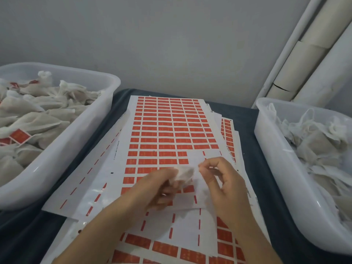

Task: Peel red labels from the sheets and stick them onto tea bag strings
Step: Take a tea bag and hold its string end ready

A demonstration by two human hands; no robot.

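While both hands work above the top label sheet (167, 130), the chief risk is that the thin string slips from the fingertips, so that a label would fold onto itself or onto the mesh of the bag instead of around the string; motion blur hides whether a string or a label is actually held. A second risk, judged from the overlap of the loose sheets, is that a wrist drags a sheet askew and lifts neighbouring labels. Left hand (162, 187): fingers curled around a small white tea bag (183, 175), held just above the sheet near its lower middle. Right hand (222, 180): thumb and forefinger brought together in a pinch at the bag's right edge, the other fingers loosely bent; what lies in the pinch cannot be told. Red labels (171, 141) fill most of the top sheet, with bare patches near the hands where labels are gone. Left tub (80, 134): tea bags, some carrying red tags, so probably the finished ones. Right tub (274, 149): tea bags with no red showing, probably awaiting labels. Both tubs stand on the dark worktop (253, 119), flanking the sheets
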